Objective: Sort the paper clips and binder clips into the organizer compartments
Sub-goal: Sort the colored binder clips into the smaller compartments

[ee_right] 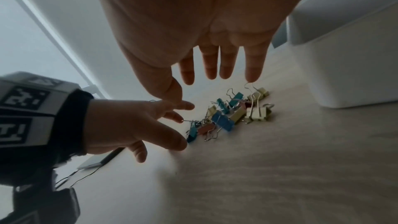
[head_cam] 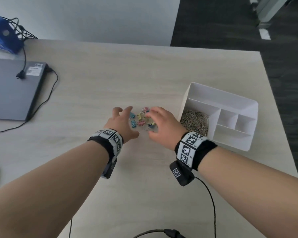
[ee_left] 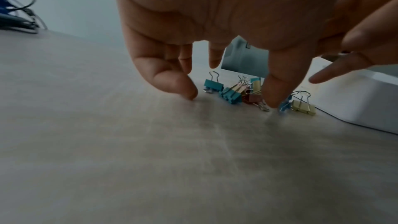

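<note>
A small heap of coloured binder clips [head_cam: 141, 120] [ee_left: 239, 92] [ee_right: 228, 117] lies on the pale wooden table, between my two hands. My left hand [head_cam: 123, 123] [ee_right: 137, 125] hovers at the heap's left side, fingers spread and pointing down, one fingertip touching a teal clip. My right hand [head_cam: 162, 124] [ee_right: 206, 67] hangs over the heap's right side with straight fingers, holding nothing. The white organizer [head_cam: 248, 107] [ee_left: 353, 101] [ee_right: 344, 60] stands just right of the heap. Its near left compartment holds a pile of silver paper clips [head_cam: 194, 121]; the other compartments look bare.
A closed grey laptop [head_cam: 12, 90] with a cable lies at the table's left edge, a blue box [head_cam: 2, 38] with wires behind it. A black cable [head_cam: 210, 203] runs from my right wrist over the near table. The table's right edge lies beyond the organizer.
</note>
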